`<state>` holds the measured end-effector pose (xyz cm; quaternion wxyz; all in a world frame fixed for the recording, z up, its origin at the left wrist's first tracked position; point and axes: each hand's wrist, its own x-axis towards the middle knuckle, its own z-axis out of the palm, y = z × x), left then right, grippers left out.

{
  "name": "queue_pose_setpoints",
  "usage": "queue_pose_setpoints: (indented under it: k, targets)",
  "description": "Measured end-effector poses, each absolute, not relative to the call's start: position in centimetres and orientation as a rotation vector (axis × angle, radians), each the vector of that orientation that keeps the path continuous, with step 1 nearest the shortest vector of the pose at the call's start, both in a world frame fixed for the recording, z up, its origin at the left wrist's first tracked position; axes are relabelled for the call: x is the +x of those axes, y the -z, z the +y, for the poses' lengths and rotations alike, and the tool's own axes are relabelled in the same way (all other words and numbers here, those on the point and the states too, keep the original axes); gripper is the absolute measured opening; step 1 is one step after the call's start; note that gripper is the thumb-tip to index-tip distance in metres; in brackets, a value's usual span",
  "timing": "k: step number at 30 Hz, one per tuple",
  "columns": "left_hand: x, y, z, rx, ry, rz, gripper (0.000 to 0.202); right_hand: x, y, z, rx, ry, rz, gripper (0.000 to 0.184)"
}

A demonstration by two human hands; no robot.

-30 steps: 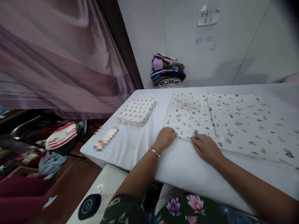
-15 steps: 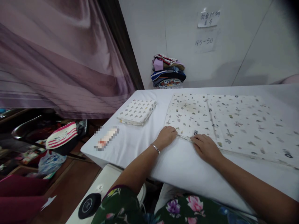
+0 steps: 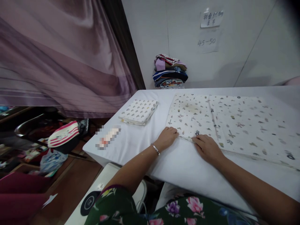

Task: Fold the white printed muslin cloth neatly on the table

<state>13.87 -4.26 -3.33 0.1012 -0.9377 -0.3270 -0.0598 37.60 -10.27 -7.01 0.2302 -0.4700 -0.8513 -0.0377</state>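
A cream cloth [image 3: 232, 125] with a small scattered print lies folded in a long strip across the right of the table, a fold line crossing it. At its near left corner, my left hand [image 3: 167, 138] is closed on the edge. A short way to the right, my right hand [image 3: 208, 147] has its fingers closed on the same near edge, thumb side low. The layers show between the two hands; the fingertips are partly hidden. Farther left rests a folded square cloth [image 3: 139, 111] with grey heart-like shapes, apart from both hands.
The table [image 3: 136, 143] wears a white cover. A blurred-out item [image 3: 109, 137] lies near its left edge. Behind stands a stack of folded clothes [image 3: 170, 70] by the wall. A curtain [image 3: 70, 56] hangs left; a white surface with a black disc [image 3: 89, 203] is below.
The view has shifted slightly. Both hands stay at the same near edge of the printed cloth, and the cloths lie as before.
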Motion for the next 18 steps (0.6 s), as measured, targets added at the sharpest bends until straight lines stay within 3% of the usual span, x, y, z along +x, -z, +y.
queue_pose_setpoints:
  k: [18]
  targets:
    - [15.5, 2.2, -3.5, -2.709, 0.010, -0.737, 0.020, 37.6, 7.0, -10.3, -1.296, 0.099, -2.346, 0.029]
